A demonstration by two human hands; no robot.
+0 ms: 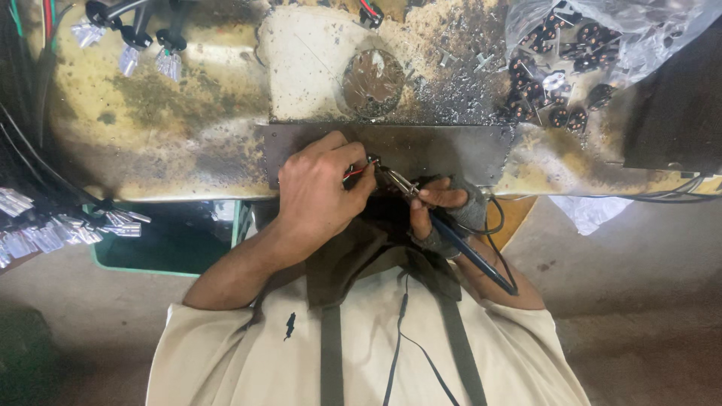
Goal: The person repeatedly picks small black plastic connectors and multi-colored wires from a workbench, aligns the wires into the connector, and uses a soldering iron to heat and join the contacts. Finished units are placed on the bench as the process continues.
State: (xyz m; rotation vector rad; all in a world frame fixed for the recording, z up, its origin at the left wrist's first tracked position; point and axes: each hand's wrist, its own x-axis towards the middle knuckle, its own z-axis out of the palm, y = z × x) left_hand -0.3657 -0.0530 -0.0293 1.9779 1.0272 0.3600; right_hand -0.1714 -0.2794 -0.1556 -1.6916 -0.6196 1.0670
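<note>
My left hand [320,188] is bare and pinches thin red and black wires [359,171] with a small part at their end, over a dark metal plate [451,150] at the bench edge. My right hand [444,204] wears a grey fingerless glove and grips a soldering iron [470,256] with a dark blue handle. The iron's metal tip [387,174] meets the wire ends right beside my left fingertips. The iron's black cord loops behind my right wrist.
The stained workbench [173,113] carries a round tin [374,81] behind the plate, and loose black round parts [538,98] below a clear bag [602,34] of them at right. Sleeved wire terminals [53,229] hang at left above a green tray [165,252].
</note>
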